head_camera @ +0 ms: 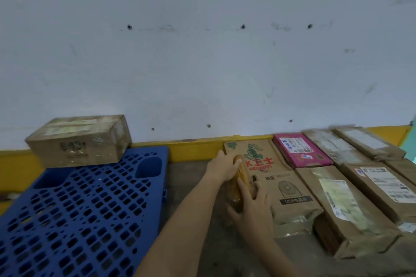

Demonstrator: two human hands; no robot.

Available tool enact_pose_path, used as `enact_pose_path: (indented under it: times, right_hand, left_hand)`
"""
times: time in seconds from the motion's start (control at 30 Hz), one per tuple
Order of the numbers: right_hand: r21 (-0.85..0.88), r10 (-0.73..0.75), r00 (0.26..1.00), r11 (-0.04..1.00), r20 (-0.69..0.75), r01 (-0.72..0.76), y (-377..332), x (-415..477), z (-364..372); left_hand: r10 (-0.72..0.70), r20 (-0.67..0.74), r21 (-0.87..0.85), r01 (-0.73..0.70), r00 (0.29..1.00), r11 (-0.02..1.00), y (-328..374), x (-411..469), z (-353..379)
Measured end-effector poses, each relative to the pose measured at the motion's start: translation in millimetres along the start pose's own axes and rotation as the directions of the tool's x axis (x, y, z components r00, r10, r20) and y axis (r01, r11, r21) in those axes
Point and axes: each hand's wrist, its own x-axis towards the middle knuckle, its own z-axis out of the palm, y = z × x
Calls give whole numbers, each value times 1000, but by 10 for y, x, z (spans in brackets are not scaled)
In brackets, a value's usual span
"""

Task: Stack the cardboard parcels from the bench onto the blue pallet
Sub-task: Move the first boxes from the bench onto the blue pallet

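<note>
- Head view: left hand (225, 167) and right hand (253, 207) both have fingers closed on the left edge of a parcel (267, 177) on the bench (193, 186), at 5 o'clock.
- Pallet (78, 209) at 8 o'clock carries 1 box (78, 140).
- More parcels lie at 4 o'clock.

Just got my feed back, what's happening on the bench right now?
The person has both hands on the long parcel with the green and red print, left hand at its far end, right hand at its near end, gripping its taped left edge. It sits among other parcels, including a pink one. One cardboard box is already on the blue pallet, at its far corner; the rest of the pallet holds nothing yet.
</note>
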Motion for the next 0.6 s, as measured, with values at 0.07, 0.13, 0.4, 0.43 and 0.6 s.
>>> enact_pose_path:
  times: [0.07, 0.13, 0.4, 0.43, 0.6]
  right_hand:
    - [4, -62, 997, 998, -45, 62, -209, 8, -62]
    - [27, -117, 990, 992, -81, 120, -431, 1, -101]
    - [171, -343, 929, 916, -139, 364, -1572, -206, -55]
    - [180, -365, 921, 905, -135, 385, -1727, -232, -20]
    - [245, -428, 898, 864, -99, 439, -2558, -344, 293]
  left_hand:
    - [-14, -54, 22, 15, 998, 1000, -88, -117, -282]
    - [-38, -94, 44, 43, 995, 998, -205, -258, -557]
    - [-157, -223, 114, 186, 962, 976, -974, -942, -1519]
    - [-171, -234, 115, 201, 957, 973, -1102, -1017, -1619]
    - [-233, -278, 150, 281, 932, 948, -1901, -1330, -2058]
